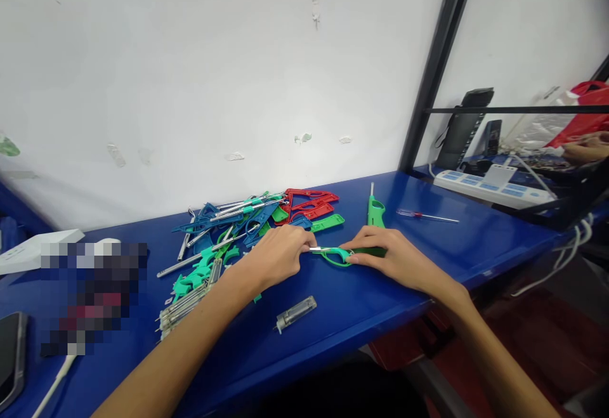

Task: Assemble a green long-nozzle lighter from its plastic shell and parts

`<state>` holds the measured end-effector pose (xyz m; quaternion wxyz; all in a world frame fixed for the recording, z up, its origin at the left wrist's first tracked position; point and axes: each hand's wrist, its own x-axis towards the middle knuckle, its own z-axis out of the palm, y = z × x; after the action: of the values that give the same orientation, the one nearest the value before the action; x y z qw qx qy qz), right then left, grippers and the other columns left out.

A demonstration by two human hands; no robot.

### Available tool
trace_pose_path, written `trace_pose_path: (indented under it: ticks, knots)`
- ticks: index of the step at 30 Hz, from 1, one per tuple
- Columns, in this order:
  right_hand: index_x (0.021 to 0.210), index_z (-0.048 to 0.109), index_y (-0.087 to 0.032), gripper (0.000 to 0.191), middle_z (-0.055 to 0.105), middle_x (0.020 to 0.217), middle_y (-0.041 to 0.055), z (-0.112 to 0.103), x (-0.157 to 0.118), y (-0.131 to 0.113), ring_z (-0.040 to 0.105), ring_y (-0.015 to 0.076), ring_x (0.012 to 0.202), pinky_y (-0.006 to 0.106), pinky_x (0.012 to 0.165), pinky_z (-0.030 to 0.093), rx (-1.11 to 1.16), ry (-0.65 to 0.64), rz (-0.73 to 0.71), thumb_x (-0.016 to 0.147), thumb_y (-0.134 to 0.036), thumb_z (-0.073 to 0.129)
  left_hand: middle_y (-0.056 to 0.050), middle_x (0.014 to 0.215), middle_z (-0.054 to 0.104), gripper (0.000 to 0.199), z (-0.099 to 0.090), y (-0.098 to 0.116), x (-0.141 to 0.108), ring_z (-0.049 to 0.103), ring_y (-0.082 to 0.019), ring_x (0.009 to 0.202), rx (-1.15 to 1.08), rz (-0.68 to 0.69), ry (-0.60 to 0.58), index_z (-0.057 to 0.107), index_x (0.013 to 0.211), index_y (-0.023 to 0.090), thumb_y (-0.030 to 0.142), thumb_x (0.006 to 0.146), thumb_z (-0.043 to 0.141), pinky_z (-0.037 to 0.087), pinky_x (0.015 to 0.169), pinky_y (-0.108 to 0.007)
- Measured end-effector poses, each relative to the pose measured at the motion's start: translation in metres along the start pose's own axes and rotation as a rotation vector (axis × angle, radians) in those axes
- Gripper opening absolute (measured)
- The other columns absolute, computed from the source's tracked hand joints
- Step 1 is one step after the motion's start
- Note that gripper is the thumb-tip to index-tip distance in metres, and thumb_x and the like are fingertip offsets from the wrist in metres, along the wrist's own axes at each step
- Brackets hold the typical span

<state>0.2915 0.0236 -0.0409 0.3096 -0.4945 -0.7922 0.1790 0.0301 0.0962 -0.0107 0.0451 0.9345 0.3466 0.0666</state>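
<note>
My left hand (280,252) pinches the metal tube of a green lighter piece (336,254), close above the blue table. At its other end, the fingers of my right hand (386,252) close on the green body. Left of my hands lies a pile of blue, green and red handle shells (309,205), metal tubes (193,264), teal parts (202,270) and clear fuel tanks (188,307). A single clear tank (295,314) rests nearer the front edge. Behind my right hand stands out a whole green lighter (375,210), beside a screwdriver (425,216).
The blue table (347,307) meets a white wall. A black metal frame (431,69) rises at the right, with a white power strip (492,188) behind it. Another person's hand (587,149) shows at far right. A phone (13,354) and a white box (38,250) lie left.
</note>
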Motion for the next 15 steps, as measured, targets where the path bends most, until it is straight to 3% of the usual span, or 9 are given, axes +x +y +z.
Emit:
trace_pose_path:
  ticks: [15]
  knots:
    - [0.118,0.078,-0.037,0.025,0.071,0.109,-0.0006,0.0008,0.0002,0.0014,0.067,0.0195,0.099,0.034,0.091,0.048,-0.004,0.011,-0.023,0.098,-0.049,0.07,-0.006,0.101,0.077,0.026,-0.0039,0.0014,-0.0011,0.071,-0.026,0.094,-0.051,-0.007,-0.003,0.072,0.104,0.024,0.015,0.096,0.05,0.047,0.075,-0.032]
